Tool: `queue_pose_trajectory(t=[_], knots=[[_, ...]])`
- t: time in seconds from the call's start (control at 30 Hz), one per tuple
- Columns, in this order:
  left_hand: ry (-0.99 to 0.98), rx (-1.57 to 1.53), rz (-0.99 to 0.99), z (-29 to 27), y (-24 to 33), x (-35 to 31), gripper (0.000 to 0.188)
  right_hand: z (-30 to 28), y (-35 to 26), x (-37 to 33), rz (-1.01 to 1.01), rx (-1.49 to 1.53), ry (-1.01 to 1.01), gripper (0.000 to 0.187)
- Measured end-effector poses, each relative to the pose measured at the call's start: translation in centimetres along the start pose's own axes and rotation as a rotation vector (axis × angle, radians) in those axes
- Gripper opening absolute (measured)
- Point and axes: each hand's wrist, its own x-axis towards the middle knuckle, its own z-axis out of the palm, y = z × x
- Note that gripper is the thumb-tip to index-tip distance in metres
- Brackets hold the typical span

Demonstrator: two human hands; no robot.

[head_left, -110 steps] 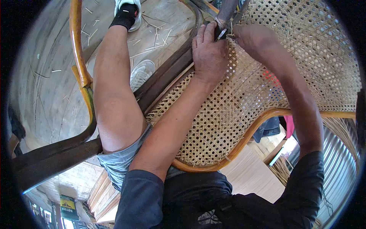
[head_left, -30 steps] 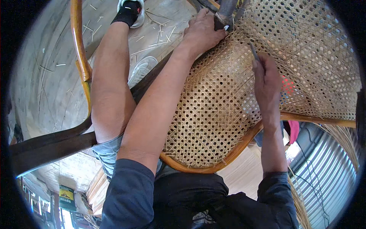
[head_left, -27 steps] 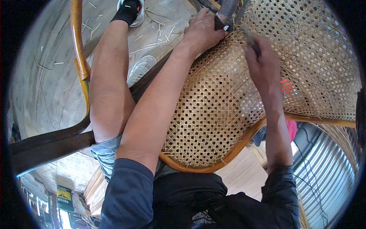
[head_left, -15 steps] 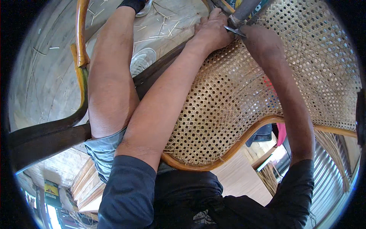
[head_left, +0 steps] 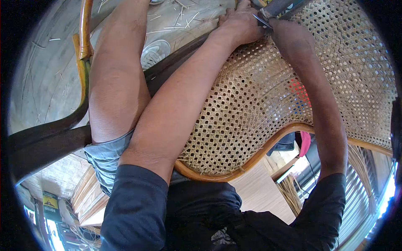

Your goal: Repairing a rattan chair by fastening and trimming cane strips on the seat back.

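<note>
A woven cane panel (head_left: 234,113) with open holes spreads in front of me, edged by a curved, varnished wooden rim (head_left: 251,166). My left hand (head_left: 243,26) is at the panel's far edge, its fingers curled at the dark wooden frame (head_left: 184,56); what they pinch is hidden. Close to its right, my right hand (head_left: 294,39) is closed on a small knife, whose thin metal blade (head_left: 262,21) points toward my left hand. The knife's handle is hidden in the fist. Both hands are beside a dark wooden post (head_left: 278,6).
A glossy curved wooden arm (head_left: 86,29) rises at the left, beside my bare leg (head_left: 115,79). Cut cane strips (head_left: 180,21) litter the floor by a white shoe (head_left: 155,53). Bundled cane strands (head_left: 362,171) and corrugated metal sheeting (head_left: 354,209) are at the lower right.
The view has shifted slightly, so the panel sits a little higher in it. Both hands stay together at the far edge, with the blade between them at a slightly steeper tilt.
</note>
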Motion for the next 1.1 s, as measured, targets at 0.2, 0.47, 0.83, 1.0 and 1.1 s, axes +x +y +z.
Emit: queue_pose_trajectory(t=[0.2, 0.47, 0.83, 1.0, 1.1], knots=[[0.380, 0.371, -0.133, 4.3, 0.2, 0.1, 0.061, 0.6, -0.3, -0.3, -0.008, 0.075, 0.124, 0.022], [0.111, 0.178, -0.046, 2.4, 0.0, -0.5, 0.064, -0.7, 1.8, -4.4, 0.219, 0.762, 0.284, 0.024], [-0.047, 0.030, -0.038, 0.5, 0.7, -0.2, 0.065, 0.1, 1.8, -5.1, 0.184, 0.442, 0.297, 0.023], [0.470, 0.201, 0.135, 4.0, -1.0, -1.0, 0.060, 0.5, 2.0, -5.3, 0.211, 0.584, 0.372, 0.023], [0.389, 0.153, 0.177, 1.8, 0.4, -1.7, 0.048, 0.1, 1.7, -8.1, 0.330, 0.760, 0.477, 0.023]])
